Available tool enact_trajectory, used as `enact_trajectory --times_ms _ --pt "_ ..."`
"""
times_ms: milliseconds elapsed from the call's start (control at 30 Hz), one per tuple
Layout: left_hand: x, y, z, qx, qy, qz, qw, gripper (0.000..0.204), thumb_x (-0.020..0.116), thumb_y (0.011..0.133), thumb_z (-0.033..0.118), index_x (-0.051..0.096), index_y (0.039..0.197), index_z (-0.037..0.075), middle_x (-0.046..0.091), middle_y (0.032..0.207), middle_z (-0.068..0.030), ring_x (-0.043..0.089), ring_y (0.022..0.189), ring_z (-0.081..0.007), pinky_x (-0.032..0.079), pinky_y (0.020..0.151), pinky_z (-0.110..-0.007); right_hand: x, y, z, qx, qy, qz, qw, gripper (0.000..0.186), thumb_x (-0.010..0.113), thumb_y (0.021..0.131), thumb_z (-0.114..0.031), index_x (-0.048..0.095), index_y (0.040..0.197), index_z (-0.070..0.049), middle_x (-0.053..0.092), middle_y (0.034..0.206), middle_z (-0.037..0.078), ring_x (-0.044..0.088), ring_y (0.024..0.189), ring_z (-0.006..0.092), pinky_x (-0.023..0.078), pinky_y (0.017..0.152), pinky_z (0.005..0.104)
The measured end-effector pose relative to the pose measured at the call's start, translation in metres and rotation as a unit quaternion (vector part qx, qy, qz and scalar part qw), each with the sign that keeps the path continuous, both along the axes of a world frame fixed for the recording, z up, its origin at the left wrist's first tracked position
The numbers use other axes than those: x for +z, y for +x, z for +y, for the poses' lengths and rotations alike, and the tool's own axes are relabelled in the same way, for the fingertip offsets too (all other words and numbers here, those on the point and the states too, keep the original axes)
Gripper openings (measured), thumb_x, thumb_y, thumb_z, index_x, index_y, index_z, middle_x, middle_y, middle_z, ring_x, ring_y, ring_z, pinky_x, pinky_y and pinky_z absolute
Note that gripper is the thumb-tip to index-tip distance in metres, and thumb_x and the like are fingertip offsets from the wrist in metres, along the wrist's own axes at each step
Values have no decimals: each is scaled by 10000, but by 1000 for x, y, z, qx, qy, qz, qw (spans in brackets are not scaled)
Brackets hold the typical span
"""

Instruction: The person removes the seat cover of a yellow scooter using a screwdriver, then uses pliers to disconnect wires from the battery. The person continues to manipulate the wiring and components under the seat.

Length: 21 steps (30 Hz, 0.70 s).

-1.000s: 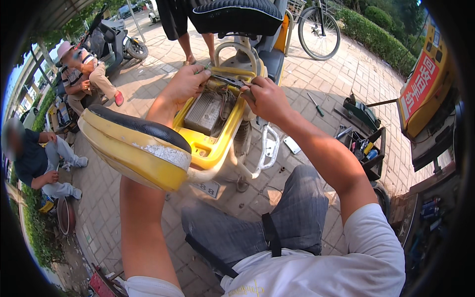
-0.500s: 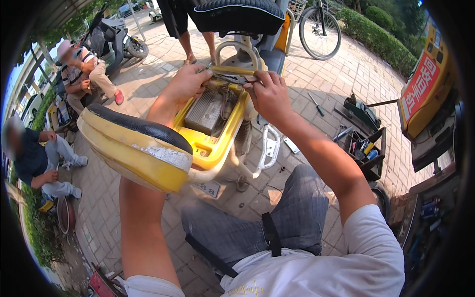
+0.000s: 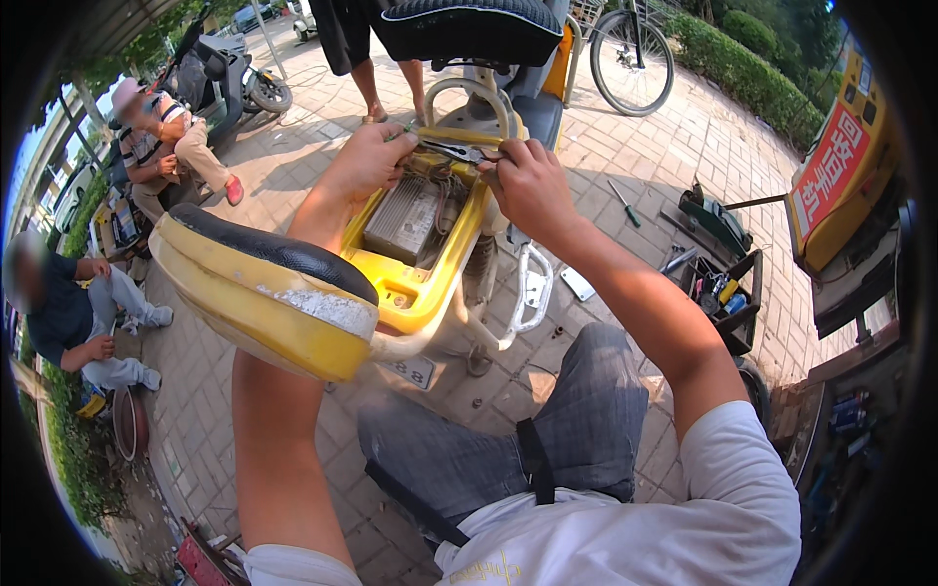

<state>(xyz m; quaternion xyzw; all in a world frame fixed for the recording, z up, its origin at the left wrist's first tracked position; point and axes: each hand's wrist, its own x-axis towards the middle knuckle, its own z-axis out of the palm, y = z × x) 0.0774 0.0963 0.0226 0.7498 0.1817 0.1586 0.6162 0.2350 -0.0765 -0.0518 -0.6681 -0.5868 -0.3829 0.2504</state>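
Note:
My right hand (image 3: 529, 186) is closed on a pair of pliers (image 3: 459, 152). Their metal jaws point left over the open seat compartment of a yellow scooter (image 3: 430, 311). Close to the jaw tips, my left hand (image 3: 369, 158) is pinched, with a small bit of green showing at the thumb; what it holds is too small to make out. Below both hands, a grey finned metal box (image 3: 402, 223) sits in the compartment with thin wires (image 3: 451, 200) beside it. A yellow rear section with a black pad (image 3: 274, 288) rises over my left forearm.
To the right on the paving lie a screwdriver (image 3: 625, 203), a white flat object (image 3: 577, 284) and a black tool tray (image 3: 728, 298). Two seated people (image 3: 68, 303) are at the left. Someone stands beyond the scooter, near its raised black seat (image 3: 474, 31).
My right hand has shifted very slightly, and the pliers have tilted a little. My left hand stays nearly in place.

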Motion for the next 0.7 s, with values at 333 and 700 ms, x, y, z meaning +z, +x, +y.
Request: enact_trajectory --times_ms 333,700 --pt "3 0 -3 12 1 6 1000 152 535 949 198 534 874 65 439 678 49 358 514 -29 291 458 -195 2 2 2 23 10 -4 1000 163 634 840 -218 665 787 -67 548 813 62 572 756 240 479 642 346" --pt "1 -2 -1 9 12 -9 1000 158 532 957 198 550 917 46 442 678 48 372 535 -33 313 475 -201 14 6 -3 111 -77 157 978 161 651 840 -214 691 875 -62 574 821 107 600 763 296 501 650 378"
